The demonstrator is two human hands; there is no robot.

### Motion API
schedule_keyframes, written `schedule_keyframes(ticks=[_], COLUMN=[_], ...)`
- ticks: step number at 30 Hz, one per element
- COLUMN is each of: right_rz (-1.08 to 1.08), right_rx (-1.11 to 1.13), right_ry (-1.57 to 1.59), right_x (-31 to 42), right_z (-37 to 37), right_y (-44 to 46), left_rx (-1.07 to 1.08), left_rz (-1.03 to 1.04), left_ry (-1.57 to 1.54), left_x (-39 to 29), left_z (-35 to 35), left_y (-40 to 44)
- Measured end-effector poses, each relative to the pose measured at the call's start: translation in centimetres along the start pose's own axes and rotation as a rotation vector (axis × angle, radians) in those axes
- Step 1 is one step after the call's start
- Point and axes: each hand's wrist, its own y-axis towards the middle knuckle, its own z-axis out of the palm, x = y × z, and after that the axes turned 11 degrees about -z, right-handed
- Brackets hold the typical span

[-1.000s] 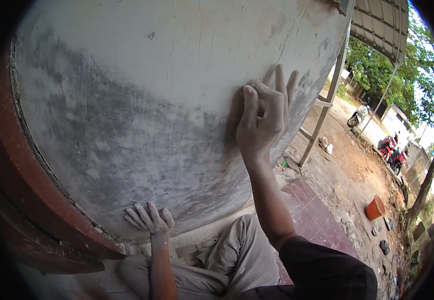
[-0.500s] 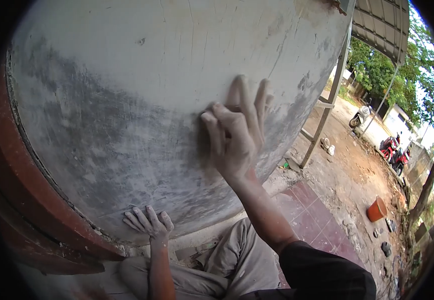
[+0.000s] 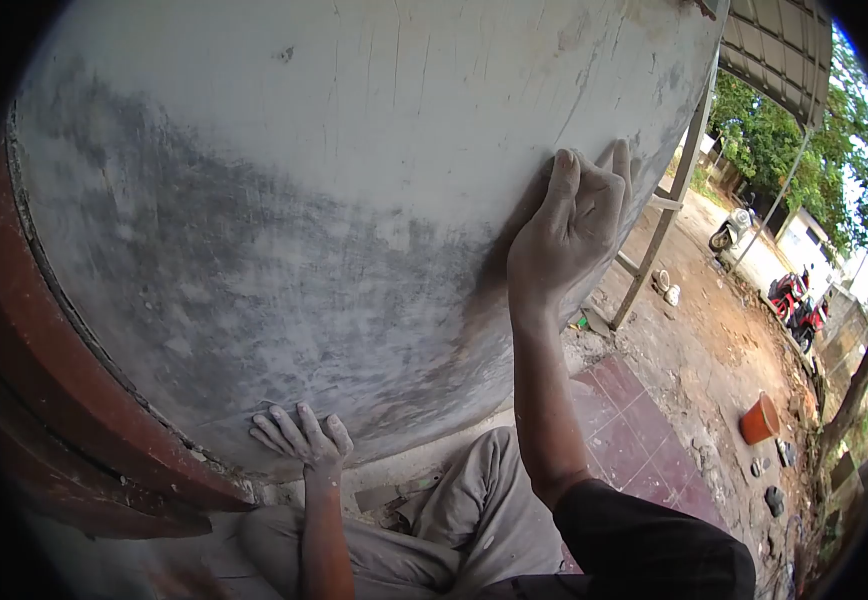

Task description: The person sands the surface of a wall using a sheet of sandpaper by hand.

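A large curved wall [image 3: 284, 230] fills the left and middle of the view, pale above and smudged dark grey below. My left hand [image 3: 304, 436] lies against its lower part with the fingers spread and nothing in it. Higher up at the right, my right hand [image 3: 572, 215] is at the wall's surface, its thumb and fingers bent together. Whatever it may hold is hidden by the fingers. Pale dust coats both hands.
A red-brown curved border [image 3: 64, 350] runs along the left. Beyond the wall's right edge stand a metal frame [image 3: 656, 235], an orange bucket [image 3: 759, 419], motorbikes [image 3: 787, 295] and a pair of shoes [image 3: 667, 288]. Reddish tiles [image 3: 634, 430] lie below.
My right hand moved left and down across the wall, then back right and up to near its right edge. My left hand stays in the same place on the wall.
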Motion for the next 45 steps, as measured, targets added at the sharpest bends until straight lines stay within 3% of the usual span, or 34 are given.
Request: schedule_keyframes(ticks=[1, 3, 4, 6, 8, 9, 11, 13, 14, 16, 18, 20, 23, 24, 25, 26, 28, 30, 32, 33, 35, 40, 42, 43, 45], right_rz=[-0.001, -0.402, -0.400, -0.593, -0.268, -0.018, -0.016, -0.328, -0.323, -0.761, -0.364, 0.141, 0.018, -0.262, -0.497, -0.488, -0.690, -0.131, 0.256, 0.256, -0.189, -0.268, 0.163, 0.158, -0.127], right_rx=[0.005, 0.227, 0.223, 0.298, 0.139, 0.046, 0.011, 0.356, 0.347, 0.781, 0.512, 0.241, 0.299, 0.421, 0.523, 0.521, 0.533, 0.519, 0.183, 0.191, 0.493, 0.575, 0.201, 0.208, 0.410], right_ry=[-0.002, -0.040, -0.059, 0.037, -0.143, -0.003, -0.004, -0.214, -0.228, -0.106, -0.349, -0.207, -0.310, -0.351, -0.184, -0.199, -0.182, -0.408, -0.179, -0.181, -0.456, -0.360, -0.142, -0.143, -0.298], right_x=[1.6, 4.8, 4.2, 3.3, -0.3, -0.6, -0.9, 4.0, 3.8, 2.4, -0.7, -3.6, -1.7, 0.0, 2.5, 2.2, 1.9, -0.6, -3.4, -2.2, 0.8, -2.1, -4.7, -4.4, -2.8], right_z=[0.5, 1.9, 1.5, 1.4, 0.1, -0.1, 1.4, 1.2, -0.1, -2.2, -2.4, -3.0, -1.4, -0.6, -0.3, -0.4, -0.2, -2.3, -2.4, -2.1, -1.3, -3.4, -3.1, -2.9, -2.7], right_y=[-0.3, -1.5, -1.5, -2.5, -0.2, 0.7, 0.4, 0.1, -0.3, -1.3, -2.2, -0.2, 0.3, -0.6, -2.1, -2.5, -3.6, -1.3, 0.0, -0.6, -2.1, -2.9, 0.4, 0.2, -1.0], left_rx=[0.013, 0.005, 0.000, 0.007, -0.006, -0.007, 0.007, -0.019, -0.038, -0.035, -0.006, -0.002, 0.004, 0.001, 0.002, 0.020, 0.029, 0.029, 0.032, 0.038, 0.030, 0.060, 0.056, 0.066, 0.059], left_rz=[0.008, 0.009, 0.004, 0.020, 0.018, -0.005, -0.005, 0.012, 0.010, 0.025, 0.019, 0.004, 0.043, 0.027, 0.008, 0.006, 0.024, 0.005, 0.044, 0.039, 0.028, 0.024, 0.016, 0.016, 0.036], left_ry=[-0.003, -0.011, -0.008, -0.016, -0.021, -0.004, -0.017, -0.020, -0.016, -0.026, -0.011, 0.008, -0.018, -0.007, 0.006, -0.001, -0.004, 0.016, 0.018, 0.017, 0.023, 0.008, 0.015, 0.023, 0.009], left_x=[-0.1, -0.2, -0.2, -0.2, 0.0, -0.1, -0.2, -0.1, -0.2, -0.2, -0.1, 0.0, -0.3, -0.2, -0.3, -0.5, -0.5, -0.1, -0.3, -0.4, -0.4, -0.2, -0.2, -0.1, -0.4], left_z=[-0.1, 0.2, 0.1, 0.1, 0.2, 0.0, 0.2, 0.5, 0.6, 0.8, 0.3, 0.5, 0.7, 0.8, 0.8, 0.5, 0.4, 0.3, 0.2, 0.0, 0.4, 0.3, 0.1, 0.0, 0.3], left_y=[0.0, 0.1, 0.1, 0.0, 0.0, -0.4, -0.5, -0.2, -0.3, -0.3, -0.3, -0.7, -1.1, -1.3, -1.4, -1.1, -1.0, -1.0, -1.0, -1.3, -1.1, -1.2, -1.4, -1.5, -1.1])
